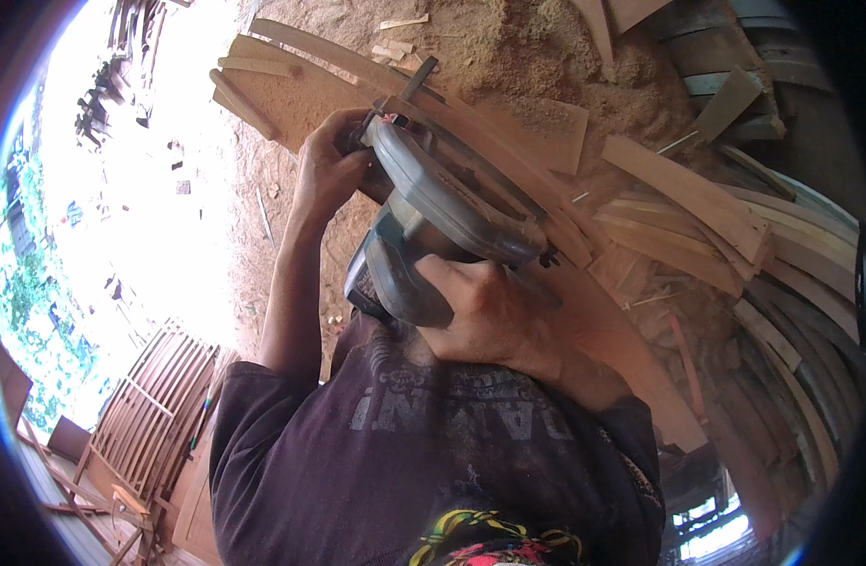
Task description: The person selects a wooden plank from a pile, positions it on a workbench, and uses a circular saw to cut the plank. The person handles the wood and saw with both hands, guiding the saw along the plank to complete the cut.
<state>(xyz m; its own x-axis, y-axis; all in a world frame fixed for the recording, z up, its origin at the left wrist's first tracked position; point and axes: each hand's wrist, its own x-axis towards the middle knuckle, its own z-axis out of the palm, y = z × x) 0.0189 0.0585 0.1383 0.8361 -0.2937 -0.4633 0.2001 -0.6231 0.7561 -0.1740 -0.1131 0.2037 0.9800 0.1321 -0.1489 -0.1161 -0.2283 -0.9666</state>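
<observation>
A teal and grey handheld power tool, which looks like a circular saw (442, 203), rests on a long wooden board (513, 141) in front of my chest. My right hand (485, 307) is wrapped round its rear handle, close to the dark motor housing. At the tool's far end, my left hand (334, 160) has its fingers curled round the front part; the fingertips are partly hidden. A dark metal bar (419, 77) juts out beyond the front of the tool. The blade cannot be seen from above.
Sawdust (546, 57) and offcuts cover the ground beyond the board. Cut planks (683, 193) lie piled at the right, with curved timber pieces (782, 368) stacked beyond. A slatted wooden frame (154, 406) stands at the lower left. Bright daylight washes out the left side.
</observation>
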